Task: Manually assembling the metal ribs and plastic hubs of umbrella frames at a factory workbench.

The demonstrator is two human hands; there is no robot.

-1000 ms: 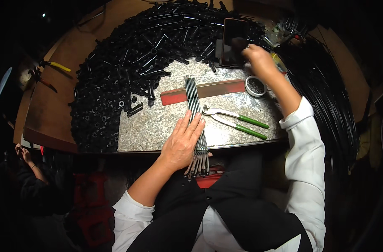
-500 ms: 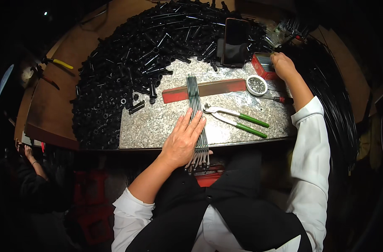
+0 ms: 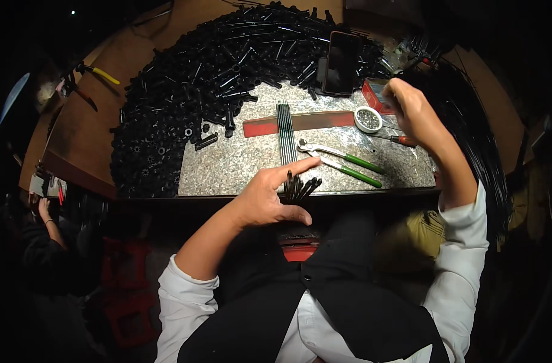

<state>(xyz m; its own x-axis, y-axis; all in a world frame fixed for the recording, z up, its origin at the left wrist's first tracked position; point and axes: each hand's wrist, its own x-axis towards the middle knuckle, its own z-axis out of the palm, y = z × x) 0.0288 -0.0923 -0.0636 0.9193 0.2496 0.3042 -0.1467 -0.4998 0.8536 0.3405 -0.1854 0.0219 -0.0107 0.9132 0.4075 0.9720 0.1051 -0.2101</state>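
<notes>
A bundle of thin dark rods (image 3: 285, 142) lies side by side across a flat red-and-brown bar (image 3: 318, 121). Their black near ends overhang the board's front edge. My left hand (image 3: 261, 196) is open beside those ends, forefinger stretched across the rods and thumb spread wide below. My right hand (image 3: 414, 112) is raised beside a small red box (image 3: 371, 95), its fingers curled inward; their tips, and anything in them, are hidden. Green-handled pincers (image 3: 342, 163) lie right of the rods. A white bowl of small metal pieces (image 3: 368, 120) stands below the box.
Black tubular parts (image 3: 185, 91) are heaped across the left and back. A phone (image 3: 341, 63) stands upright behind the speckled board (image 3: 221, 172). A red-handled screwdriver (image 3: 403, 141) lies by the bowl, and long black rods (image 3: 478, 139) are massed at right. Another person's hand (image 3: 44, 209) shows far left.
My left hand has gone from lying flat on the rods to a spread thumb and forefinger around their near ends. My right hand has drawn back slightly from the red box.
</notes>
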